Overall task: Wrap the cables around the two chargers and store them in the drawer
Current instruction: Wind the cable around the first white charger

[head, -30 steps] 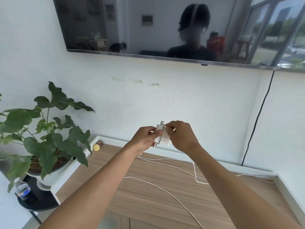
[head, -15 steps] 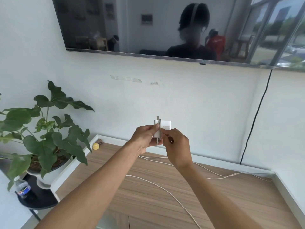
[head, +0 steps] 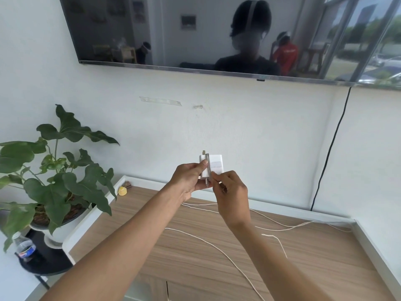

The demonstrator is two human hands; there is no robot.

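Both arms reach out over the back of the wooden desk [head: 195, 268]. The white charger [head: 214, 165] is held up in the air between the two hands, in front of the wall. The left hand [head: 187, 181] grips it from the left, thumb flat on its front and the other fingers curled round behind. The right hand [head: 233, 192] sits just below and to the right, its fingers [head: 219, 178] bunched in a pinch on the cable [head: 208, 168] at the charger's lower edge. One thin strand runs straight up the charger's face. More white cable lies loose across the desk beneath the wrists.

A second ago the right hand was up at the charger's top and the block was tilted. Now that hand has dropped to the bottom edge and the charger stands square. The slack on the desk has drawn out toward the right corner.

A dark television [head: 173, 29] hangs above, and a black lead [head: 332, 148] drops down the wall at the right. A leafy potted plant [head: 65, 170] stands off the desk's left end with a bottle [head: 26, 249] beside its pot. A small yellow object [head: 122, 190] sits in the desk's back left corner. The right hand covers the charger's lower right corner.
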